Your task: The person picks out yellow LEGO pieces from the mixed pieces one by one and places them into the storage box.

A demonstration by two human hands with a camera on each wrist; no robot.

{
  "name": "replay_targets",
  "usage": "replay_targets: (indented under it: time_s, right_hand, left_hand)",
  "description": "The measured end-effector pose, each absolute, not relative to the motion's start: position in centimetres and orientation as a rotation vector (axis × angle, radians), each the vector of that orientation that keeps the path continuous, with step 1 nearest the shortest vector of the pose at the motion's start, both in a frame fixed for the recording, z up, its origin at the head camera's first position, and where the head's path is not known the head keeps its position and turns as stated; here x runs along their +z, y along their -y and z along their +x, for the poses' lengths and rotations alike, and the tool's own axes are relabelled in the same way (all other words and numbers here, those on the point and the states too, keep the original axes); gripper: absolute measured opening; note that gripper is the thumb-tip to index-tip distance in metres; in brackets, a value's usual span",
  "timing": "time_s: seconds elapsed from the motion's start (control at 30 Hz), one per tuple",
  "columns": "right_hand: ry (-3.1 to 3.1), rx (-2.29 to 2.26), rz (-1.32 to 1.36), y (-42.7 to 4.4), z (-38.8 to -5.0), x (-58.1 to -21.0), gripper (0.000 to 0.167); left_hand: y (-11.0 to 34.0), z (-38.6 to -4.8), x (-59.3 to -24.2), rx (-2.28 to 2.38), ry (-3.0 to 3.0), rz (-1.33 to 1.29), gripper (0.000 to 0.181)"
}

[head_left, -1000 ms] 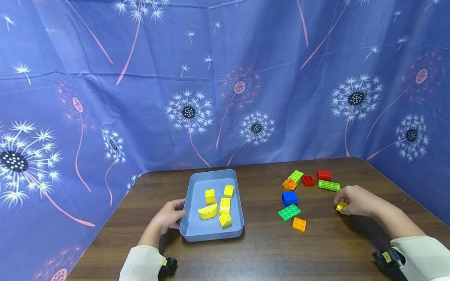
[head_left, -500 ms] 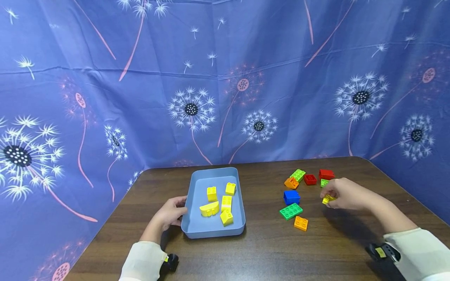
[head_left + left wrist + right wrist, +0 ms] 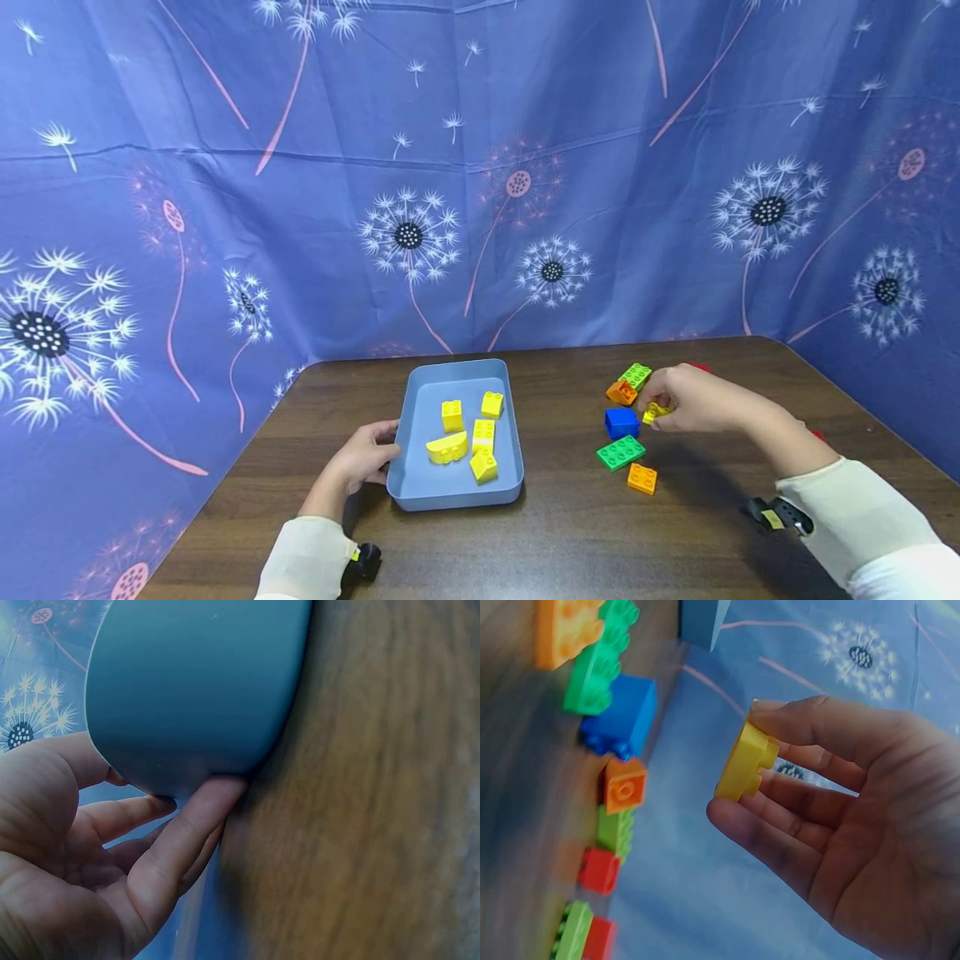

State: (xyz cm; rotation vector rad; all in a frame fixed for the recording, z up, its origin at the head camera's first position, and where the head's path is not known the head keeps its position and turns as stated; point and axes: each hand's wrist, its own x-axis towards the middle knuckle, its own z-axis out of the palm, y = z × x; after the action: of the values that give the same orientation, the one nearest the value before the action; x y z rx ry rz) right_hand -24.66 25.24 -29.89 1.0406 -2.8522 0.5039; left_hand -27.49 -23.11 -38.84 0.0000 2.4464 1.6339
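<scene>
In the head view my right hand (image 3: 693, 402) pinches a small yellow toy brick (image 3: 656, 412) above the table, just right of a blue brick (image 3: 622, 422). The right wrist view shows this yellow brick (image 3: 742, 765) between thumb and fingertips, its studs facing the palm. My left hand (image 3: 365, 454) holds the left wall of a blue-grey tray (image 3: 456, 502). In the left wrist view its thumb goes over the rim, and its fingers (image 3: 184, 840) touch the outside of the tray (image 3: 195, 690) near the bottom. Several yellow bricks (image 3: 447, 447) lie in the tray.
A green brick (image 3: 621, 452), a flat orange brick (image 3: 642, 478), an orange sloped brick (image 3: 621, 392) and a lime brick (image 3: 637, 375) lie right of the tray. Red bricks (image 3: 600, 871) and another lime brick (image 3: 572, 930) are partly hidden by my right arm in the head view.
My right hand has lifted the yellow brick off the table at the right and carried it left, towards the blue brick. My left hand stays on the tray.
</scene>
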Motion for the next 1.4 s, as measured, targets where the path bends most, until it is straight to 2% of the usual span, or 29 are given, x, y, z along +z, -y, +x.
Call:
replay_targets:
  time_s: [0.4, 0.63, 1.4]
  right_hand:
    - [2.835, 0.464, 1.16, -20.4, -26.4, -27.8, 0.013]
    - [2.867, 0.531, 1.143, -18.7, -27.0, -26.9, 0.015]
    - [2.877, 0.551, 1.313, -10.8, -30.3, -25.3, 0.014]
  left_hand:
    - [23.1, -27.5, -38.9, 1.618, -2.455, -0.008, 0.059]
    - [23.1, -27.5, -39.0, 1.615, -2.46, -0.02, 0.059]
    - [23.1, -27.6, -39.1, 1.623, -2.459, -0.015, 0.059]
